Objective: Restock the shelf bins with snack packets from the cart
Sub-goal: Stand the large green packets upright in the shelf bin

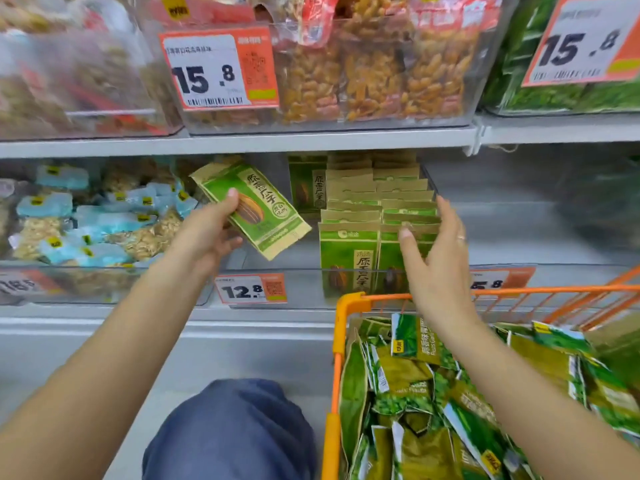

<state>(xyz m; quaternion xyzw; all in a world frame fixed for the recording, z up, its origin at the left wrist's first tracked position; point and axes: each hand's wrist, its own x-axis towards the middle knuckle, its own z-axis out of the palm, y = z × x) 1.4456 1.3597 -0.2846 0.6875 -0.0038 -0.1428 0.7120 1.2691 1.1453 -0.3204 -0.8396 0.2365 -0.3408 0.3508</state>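
Head view: left hand point(207, 233) grips a green-and-kraft sunflower seed packet point(254, 209), thumb on its face, fingers curled behind. Packet is tilted, held in the air over the left part of the clear seed bin point(311, 271), in front of the shelf opening. That part of the bin is bare.

Right hand point(436, 251) is spread, fingers relaxed and straight, holding nothing. Its fingertips lie at the tops of the upright packet rows point(349, 237) filling the bin's right part; contact not certain. Rows stand two across, front to back, flat paper-look pouches with folded kraft tops. One more packet stands at the back, left of the rows.

Price tag point(251, 289) reading 12.8 sits on the bin's front edge, lower left.

Orange wire cart point(346, 306) stands right below the bin front, loaded with a loose heap of glossy green pea packets point(415, 375). Right forearm passes over the cart's near corner.

Neighbours: left bin point(86, 220) with pale blue clear bags of nuts, blurred. Upper shelf bin point(363, 71) holds clear bags of orange-brown snacks, with a 15.8 tag point(218, 69) on its front. Upper right bin has green packs.

Dark blue fabric knee point(235, 431) at bottom centre, just left of the cart.
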